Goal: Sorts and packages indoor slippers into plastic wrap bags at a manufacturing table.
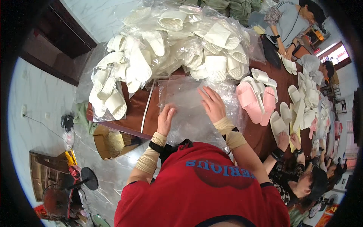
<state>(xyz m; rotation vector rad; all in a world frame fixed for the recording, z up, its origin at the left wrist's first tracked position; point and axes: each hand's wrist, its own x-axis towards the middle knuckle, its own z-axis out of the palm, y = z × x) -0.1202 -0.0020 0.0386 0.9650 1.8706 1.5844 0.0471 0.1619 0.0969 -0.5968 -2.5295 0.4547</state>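
Observation:
Flat in front of me on the brown-covered table lies a clear plastic bag [185, 109], part of a stack or spread of clear film. My left hand [165, 118] is at its left edge, fingers curled together with the thumb against the film. Over the right side of the bag rests my right hand [213, 105], its fingers stretched out and apart, with nothing in its grasp. Just right of it, a pink slipper [247, 98] and another pink slipper [267, 105] lie with white slippers [261, 77] on the table.
Bagged white slippers [172, 20] are heaped along the far and left side of the brown table [130, 126]. Loose slippers [302, 100] line the right side, where co-workers [302, 185] handle some. A cardboard box [111, 142] and a fan [56, 200] stand at the left.

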